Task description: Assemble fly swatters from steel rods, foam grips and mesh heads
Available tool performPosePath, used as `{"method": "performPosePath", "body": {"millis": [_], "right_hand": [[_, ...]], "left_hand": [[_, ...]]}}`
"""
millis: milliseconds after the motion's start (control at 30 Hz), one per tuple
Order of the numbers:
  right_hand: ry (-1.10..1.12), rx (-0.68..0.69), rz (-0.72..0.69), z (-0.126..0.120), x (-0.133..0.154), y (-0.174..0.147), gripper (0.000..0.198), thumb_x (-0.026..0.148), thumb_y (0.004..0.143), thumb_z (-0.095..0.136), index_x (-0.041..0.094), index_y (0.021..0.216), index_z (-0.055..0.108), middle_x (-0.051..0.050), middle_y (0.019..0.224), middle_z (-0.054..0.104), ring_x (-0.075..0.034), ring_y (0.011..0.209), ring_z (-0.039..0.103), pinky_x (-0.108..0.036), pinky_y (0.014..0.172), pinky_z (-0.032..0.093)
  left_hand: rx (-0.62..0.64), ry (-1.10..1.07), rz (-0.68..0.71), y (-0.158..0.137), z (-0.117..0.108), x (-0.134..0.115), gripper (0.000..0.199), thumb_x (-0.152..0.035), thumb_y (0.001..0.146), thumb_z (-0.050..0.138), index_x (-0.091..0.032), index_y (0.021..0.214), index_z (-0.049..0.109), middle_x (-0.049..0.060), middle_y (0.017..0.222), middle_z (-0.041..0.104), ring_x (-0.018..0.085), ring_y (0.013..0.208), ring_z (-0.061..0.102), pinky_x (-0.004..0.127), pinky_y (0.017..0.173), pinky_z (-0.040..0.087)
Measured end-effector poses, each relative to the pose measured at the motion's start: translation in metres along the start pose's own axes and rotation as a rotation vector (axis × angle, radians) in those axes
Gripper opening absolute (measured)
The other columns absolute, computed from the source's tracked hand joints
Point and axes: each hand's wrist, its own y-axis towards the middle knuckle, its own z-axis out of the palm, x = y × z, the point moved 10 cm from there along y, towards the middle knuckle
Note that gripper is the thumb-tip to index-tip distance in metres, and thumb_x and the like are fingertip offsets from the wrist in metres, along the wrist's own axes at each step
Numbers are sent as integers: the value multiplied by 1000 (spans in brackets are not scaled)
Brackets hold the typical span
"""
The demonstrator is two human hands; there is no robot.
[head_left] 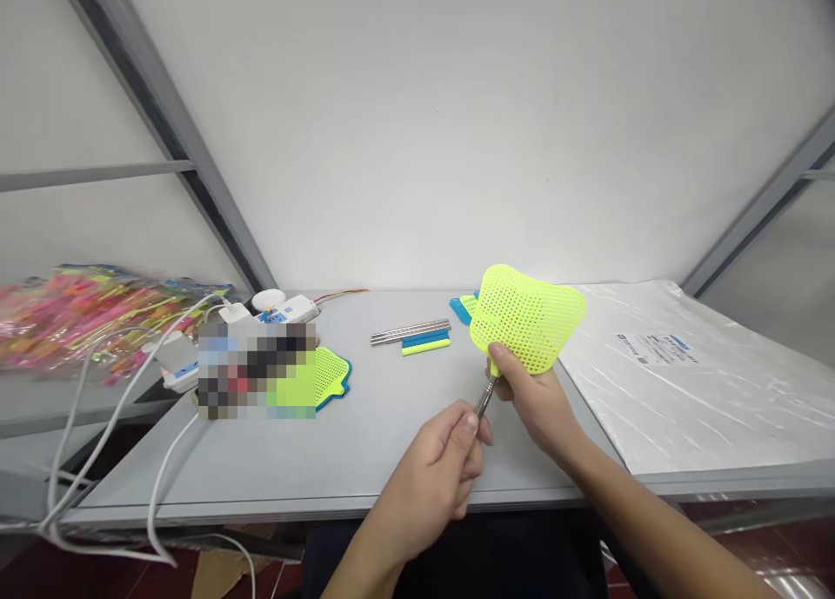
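A yellow-green perforated fly swatter head is held up over the table, tilted to the right. My right hand is closed on its neck, thumb on the front. Below the neck runs a thin metal rod, its upper end meeting the swatter head. My left hand is wrapped round the rod's lower part and hides its far end. Beyond my hands lie several metal rods, with blue tubes and a yellow-green tube beside them. Partly behind the held head are blue and yellow-green swatter heads.
More swatter heads are stacked at left, partly under a blurred patch. Power strips and white cables sit at the left edge. Bagged colourful items lie farther left. A white plastic-wrapped package with a label covers the right side.
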Motion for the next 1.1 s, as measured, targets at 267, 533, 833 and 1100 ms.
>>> {"method": "performPosePath", "body": {"millis": [267, 533, 833, 1100], "right_hand": [[-156, 187, 103, 23, -10, -7, 47, 54, 89, 52, 20, 58, 48, 5, 48, 40, -9, 45, 37, -25, 48, 32], [-259, -176, 36, -60, 25, 15, 55, 61, 89, 46, 19, 59, 64, 3, 50, 39, -11, 48, 35, -27, 47, 29], [64, 170, 180, -7, -19, -29, 46, 60, 92, 45, 18, 78, 59, 8, 49, 28, -9, 45, 24, -25, 45, 18], [147, -11, 72, -65, 3, 5, 41, 55, 89, 54, 18, 72, 57, 9, 51, 21, -8, 48, 17, -25, 46, 15]], "left_hand": [[60, -65, -39, 4, 5, 6, 32, -51, 98, 37, -23, 100, 50, -10, 60, 30, 4, 38, 14, 17, 36, 17], [37, 331, -41, -12, -9, 5, 38, -52, 98, 35, -19, 83, 48, -7, 61, 34, 7, 48, 26, 18, 43, 25], [-26, 528, -22, -20, -1, -4, 40, -52, 99, 30, -20, 92, 54, -7, 60, 37, 11, 54, 34, 22, 52, 28], [-118, 829, 42, -20, -19, -10, 36, -48, 100, 30, -22, 78, 45, -5, 65, 41, 14, 62, 39, 25, 58, 27]]}}
